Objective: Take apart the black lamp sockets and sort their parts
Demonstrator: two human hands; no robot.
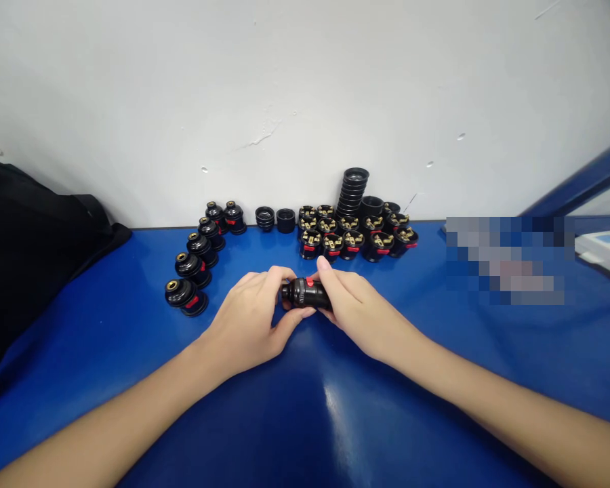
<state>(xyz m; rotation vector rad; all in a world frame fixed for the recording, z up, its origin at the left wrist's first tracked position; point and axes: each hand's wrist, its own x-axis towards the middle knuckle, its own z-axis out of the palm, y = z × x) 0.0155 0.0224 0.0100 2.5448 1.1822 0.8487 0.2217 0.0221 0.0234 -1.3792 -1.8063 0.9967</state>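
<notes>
Both hands hold one black lamp socket (305, 293) with a red switch, lying sideways above the blue table. My left hand (257, 312) grips its narrow capped end on the left, thumb underneath. Around the right end are the fingers of my right hand (353, 301), its thumb pointing up near the red switch. Behind the hands stand several black socket bodies (353, 244) with brass contacts and red switches. To the left, several capped black sockets (186, 296) form a slanted line.
A tall stack of black rings (352, 193) stands by the white wall (285, 102), with two short black pieces (285, 220) left of it. Black cloth (30, 251) covers the table's left side. At the right are a blurred patch, a white-and-blue box (607, 247) and a blue bar (579, 186).
</notes>
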